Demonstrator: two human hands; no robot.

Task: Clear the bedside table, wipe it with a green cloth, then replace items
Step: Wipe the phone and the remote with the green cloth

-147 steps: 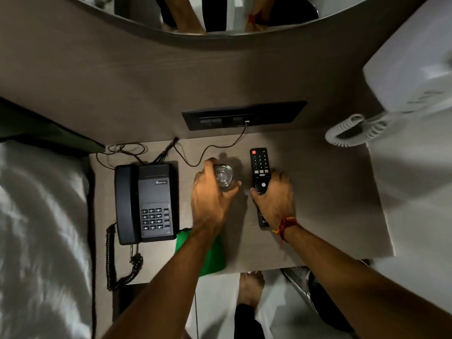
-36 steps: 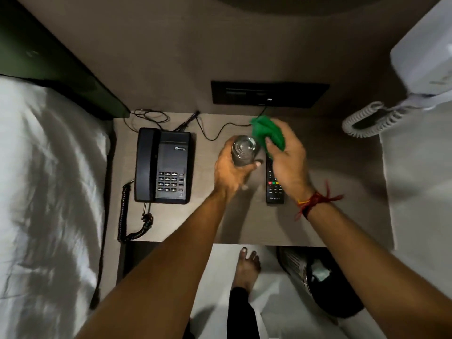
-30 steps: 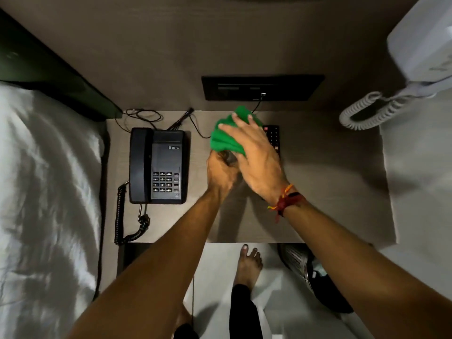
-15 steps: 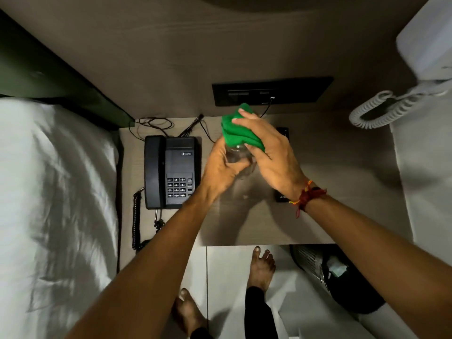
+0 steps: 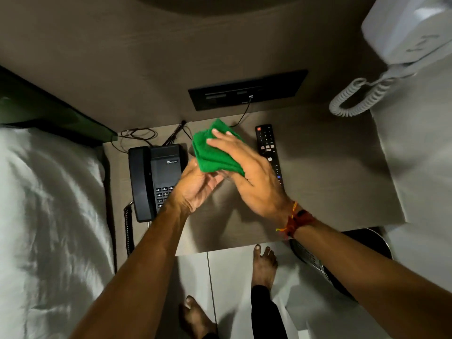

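Pressing the folded, fuzzy bright green cloth [image 5: 215, 152] down with my right hand [image 5: 249, 177], fingers flat across it, my left hand [image 5: 195, 189] cupped beneath around something I can't see, above the bedside table [image 5: 330, 182] between phone [image 5: 154, 182] and remote [image 5: 269, 152].

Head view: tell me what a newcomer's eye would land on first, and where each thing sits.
The bright green cloth stands out most, pressed under the right hand above the middle of the bedside table, with the left hand cupped just below it. Next come the black phone on the table's left side and the remote lying to the right of the hands.
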